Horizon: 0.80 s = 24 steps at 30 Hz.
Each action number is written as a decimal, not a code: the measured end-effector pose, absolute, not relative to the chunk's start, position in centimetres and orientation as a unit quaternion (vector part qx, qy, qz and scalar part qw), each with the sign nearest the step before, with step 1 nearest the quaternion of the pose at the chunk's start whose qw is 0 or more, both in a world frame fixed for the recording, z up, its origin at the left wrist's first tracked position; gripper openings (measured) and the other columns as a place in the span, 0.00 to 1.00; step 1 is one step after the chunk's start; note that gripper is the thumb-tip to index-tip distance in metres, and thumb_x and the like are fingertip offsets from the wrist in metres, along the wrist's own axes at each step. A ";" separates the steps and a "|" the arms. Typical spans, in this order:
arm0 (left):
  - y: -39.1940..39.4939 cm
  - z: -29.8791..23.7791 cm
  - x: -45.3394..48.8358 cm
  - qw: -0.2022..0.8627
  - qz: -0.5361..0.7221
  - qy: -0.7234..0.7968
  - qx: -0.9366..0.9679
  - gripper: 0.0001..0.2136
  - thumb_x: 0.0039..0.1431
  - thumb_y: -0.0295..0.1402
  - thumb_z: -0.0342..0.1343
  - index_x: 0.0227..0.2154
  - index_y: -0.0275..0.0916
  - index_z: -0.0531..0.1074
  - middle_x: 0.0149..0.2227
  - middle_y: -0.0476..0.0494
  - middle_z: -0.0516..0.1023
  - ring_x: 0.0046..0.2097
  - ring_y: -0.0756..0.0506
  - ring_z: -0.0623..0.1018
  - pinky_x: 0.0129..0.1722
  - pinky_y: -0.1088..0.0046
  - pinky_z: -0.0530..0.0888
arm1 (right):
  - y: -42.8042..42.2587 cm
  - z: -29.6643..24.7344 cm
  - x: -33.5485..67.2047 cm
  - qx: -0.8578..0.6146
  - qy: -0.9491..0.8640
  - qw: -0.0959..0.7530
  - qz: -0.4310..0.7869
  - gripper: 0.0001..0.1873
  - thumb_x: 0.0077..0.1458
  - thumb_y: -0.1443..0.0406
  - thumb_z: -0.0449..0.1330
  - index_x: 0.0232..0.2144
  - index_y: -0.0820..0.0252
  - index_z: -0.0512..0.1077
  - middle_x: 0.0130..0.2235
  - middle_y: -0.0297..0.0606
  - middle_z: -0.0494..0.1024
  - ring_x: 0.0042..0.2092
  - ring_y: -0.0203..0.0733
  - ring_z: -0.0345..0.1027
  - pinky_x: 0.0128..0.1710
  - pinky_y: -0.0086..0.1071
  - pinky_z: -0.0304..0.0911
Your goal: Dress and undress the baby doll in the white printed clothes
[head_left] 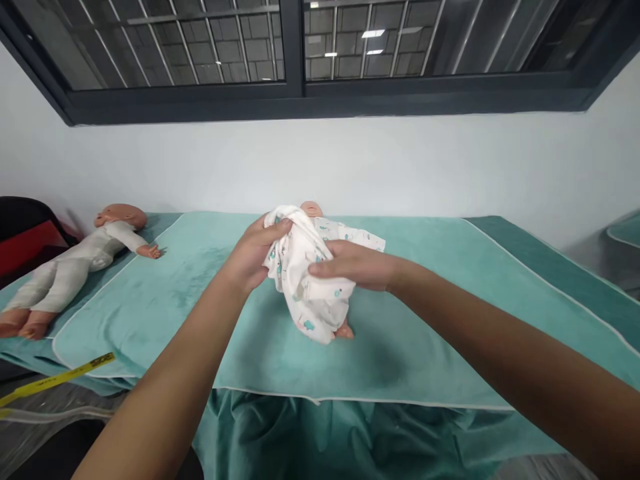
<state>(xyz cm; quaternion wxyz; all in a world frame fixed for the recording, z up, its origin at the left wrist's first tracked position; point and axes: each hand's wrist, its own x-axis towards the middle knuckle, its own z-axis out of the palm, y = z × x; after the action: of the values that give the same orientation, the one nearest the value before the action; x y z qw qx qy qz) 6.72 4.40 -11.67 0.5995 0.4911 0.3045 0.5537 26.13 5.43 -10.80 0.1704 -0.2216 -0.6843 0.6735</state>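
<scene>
A white baby garment with small teal prints hangs bunched between my hands above the table. My left hand grips its upper left edge, thumb on top. From the other side, my right hand pinches the cloth with the thumb across the front. Behind the garment lies a baby doll in a white printed top. Its head and one sleeve show, and a foot sticks out below the cloth. The rest of the doll is hidden by the garment and my hands.
A second baby doll in a white suit lies at the left. Teal towelling covers the table, which stands against a white wall under a window. A yellow strip juts in at lower left, near a red-and-black object.
</scene>
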 end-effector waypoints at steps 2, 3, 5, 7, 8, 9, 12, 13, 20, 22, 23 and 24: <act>4.3 -12.0 7.1 0.608 0.553 0.311 0.477 0.17 0.51 0.40 0.66 0.40 0.35 0.75 0.34 0.42 0.81 0.35 0.43 0.80 0.33 0.73 0.75 | 5.5 -11.3 26.4 -0.228 -0.689 0.152 0.671 0.23 0.52 0.51 0.66 0.42 0.64 0.75 0.38 0.41 0.79 0.37 0.40 0.73 0.36 0.30 0.69; 4.2 -12.2 7.2 0.612 0.552 0.312 0.473 0.19 0.50 0.42 0.66 0.41 0.34 0.75 0.35 0.41 0.81 0.36 0.43 0.81 0.33 0.73 0.75 | 5.6 -11.5 26.5 -0.234 -0.673 0.190 0.675 0.23 0.53 0.52 0.65 0.43 0.64 0.75 0.39 0.42 0.79 0.39 0.41 0.73 0.38 0.31 0.69; 3.8 -12.6 7.2 0.627 0.525 0.309 0.486 0.23 0.48 0.43 0.67 0.43 0.33 0.75 0.36 0.39 0.82 0.37 0.41 0.81 0.33 0.72 0.75 | 6.1 -11.7 26.4 -0.234 -0.620 0.303 0.685 0.22 0.55 0.52 0.64 0.44 0.62 0.74 0.41 0.41 0.79 0.42 0.41 0.73 0.42 0.31 0.69; 3.4 -12.9 7.0 0.654 0.444 0.312 0.527 0.26 0.43 0.39 0.71 0.44 0.32 0.75 0.37 0.37 0.82 0.38 0.39 0.81 0.34 0.70 0.76 | 6.5 -11.9 26.2 -0.223 -0.568 0.379 0.696 0.21 0.55 0.53 0.64 0.44 0.61 0.73 0.41 0.40 0.78 0.43 0.41 0.72 0.43 0.32 0.68; 3.3 -13.1 6.9 0.664 0.403 0.319 0.543 0.27 0.40 0.36 0.72 0.45 0.32 0.75 0.38 0.37 0.82 0.38 0.38 0.81 0.35 0.69 0.76 | 6.6 -12.0 26.1 -0.218 -0.551 0.394 0.702 0.20 0.55 0.52 0.64 0.43 0.61 0.73 0.40 0.40 0.78 0.42 0.41 0.72 0.42 0.32 0.68; 3.2 -13.2 6.9 0.667 0.385 0.325 0.548 0.27 0.39 0.34 0.73 0.45 0.32 0.75 0.39 0.37 0.82 0.39 0.38 0.81 0.36 0.68 0.76 | 6.6 -12.1 25.9 -0.216 -0.538 0.403 0.708 0.21 0.55 0.52 0.64 0.43 0.61 0.73 0.38 0.39 0.78 0.41 0.42 0.73 0.42 0.33 0.68; 3.4 -13.4 7.5 0.625 0.506 0.329 0.496 0.23 0.44 0.35 0.70 0.44 0.36 0.74 0.39 0.41 0.82 0.39 0.41 0.81 0.40 0.68 0.76 | 6.0 -12.7 25.7 -0.217 -0.519 0.420 0.712 0.24 0.54 0.49 0.64 0.46 0.59 0.72 0.38 0.38 0.78 0.40 0.42 0.73 0.42 0.34 0.69; 3.6 -13.4 7.8 0.600 0.567 0.320 0.465 0.21 0.46 0.36 0.69 0.43 0.38 0.73 0.38 0.44 0.81 0.39 0.43 0.81 0.41 0.69 0.76 | 5.7 -12.9 25.6 -0.222 -0.522 0.416 0.711 0.25 0.53 0.50 0.64 0.47 0.60 0.71 0.38 0.38 0.78 0.40 0.42 0.73 0.42 0.34 0.69; 3.8 -13.6 9.8 0.614 0.600 0.324 0.397 0.18 0.50 0.41 0.66 0.41 0.40 0.71 0.33 0.49 0.79 0.34 0.47 0.80 0.38 0.72 0.76 | 4.9 -13.2 26.0 -0.251 -0.646 0.236 0.681 0.26 0.48 0.50 0.68 0.41 0.64 0.74 0.37 0.43 0.79 0.38 0.44 0.74 0.36 0.34 0.69; 3.3 -14.0 9.4 0.636 0.558 0.322 0.425 0.21 0.49 0.43 0.66 0.43 0.39 0.72 0.35 0.45 0.80 0.35 0.44 0.80 0.37 0.70 0.76 | 5.0 -12.8 26.3 -0.247 -0.625 0.289 0.682 0.24 0.50 0.51 0.67 0.42 0.64 0.74 0.37 0.42 0.79 0.38 0.43 0.74 0.40 0.35 0.70; 3.1 -14.2 9.1 0.648 0.532 0.318 0.443 0.23 0.47 0.43 0.68 0.44 0.38 0.73 0.36 0.42 0.81 0.37 0.42 0.81 0.37 0.68 0.76 | 5.1 -12.5 26.4 -0.243 -0.603 0.326 0.686 0.24 0.52 0.50 0.66 0.43 0.63 0.74 0.37 0.42 0.79 0.38 0.43 0.74 0.41 0.35 0.70; 2.8 -14.5 8.7 0.659 0.503 0.316 0.461 0.26 0.44 0.42 0.70 0.45 0.37 0.73 0.38 0.40 0.81 0.39 0.40 0.81 0.38 0.67 0.76 | 5.0 -12.3 26.6 -0.237 -0.581 0.354 0.693 0.24 0.53 0.50 0.64 0.43 0.63 0.73 0.36 0.42 0.79 0.38 0.42 0.74 0.41 0.35 0.70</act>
<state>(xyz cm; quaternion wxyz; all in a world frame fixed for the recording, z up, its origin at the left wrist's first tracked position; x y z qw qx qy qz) 8.74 2.80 -14.46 0.6590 0.4615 0.3161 0.5028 26.59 5.01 -12.34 0.3541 -0.2372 -0.5814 0.6930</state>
